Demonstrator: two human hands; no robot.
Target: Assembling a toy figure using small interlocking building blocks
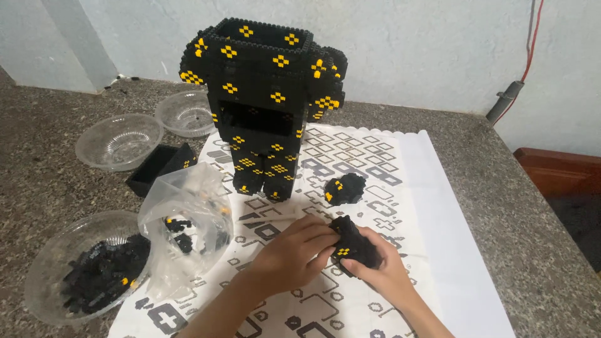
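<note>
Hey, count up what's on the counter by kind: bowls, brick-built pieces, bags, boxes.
Clear bowls: 3
Black-and-yellow brick builds: 3 (headless figure, loose lump, piece in both hands)
Clear plastic bag: 1
Black box: 1
Total: 8

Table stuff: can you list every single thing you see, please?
brick figure: one, black with yellow, headless, standing at the sheet's far end
small brick piece: one, black-yellow, on the sheet
brick chunk: one, black-yellow, held in both hands
instruction sheet: one, white
plastic bag: one, clear
bowls: three, clear; nearest holds black bricks
box: one, black
table: grey stone
left hand; right hand
</note>
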